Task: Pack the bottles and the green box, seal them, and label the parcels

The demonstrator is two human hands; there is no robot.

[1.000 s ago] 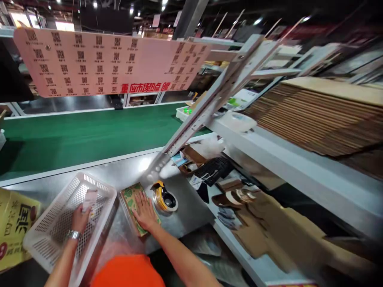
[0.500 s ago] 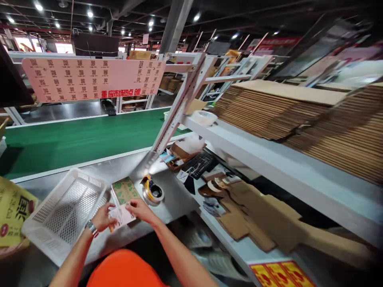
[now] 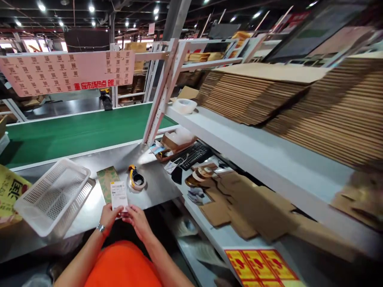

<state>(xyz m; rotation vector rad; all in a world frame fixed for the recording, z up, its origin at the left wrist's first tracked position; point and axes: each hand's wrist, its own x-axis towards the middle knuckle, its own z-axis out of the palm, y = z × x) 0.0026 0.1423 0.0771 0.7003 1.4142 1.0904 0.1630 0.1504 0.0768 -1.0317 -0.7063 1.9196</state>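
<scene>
Between both hands is a white printed shipping label (image 3: 119,194), upright, its printed side facing me. My left hand (image 3: 110,215), with a metal watch on the wrist, pinches its lower left corner. My right hand (image 3: 136,218) grips the lower right corner with thumb and fingers. Just behind the label lies a flat box with a green pattern (image 3: 104,182) on the metal table (image 3: 155,177), partly covered by the label. A yellow and black tape dispenser (image 3: 136,178) stands right of the box.
A white plastic basket (image 3: 25,203) sits at the left beside a yellow bag (image 3: 12,195). Beyond the table runs a green conveyor belt (image 3: 74,129). At right, a shelf (image 3: 227,135) bears stacked cardboard (image 3: 239,97); below are a keyboard (image 3: 194,155) and loose cardboard (image 3: 239,203).
The label, tilted and partly turned before, now stands upright with its print facing me. Both hands have drawn together at its lower edge. My view has shifted slightly right.
</scene>
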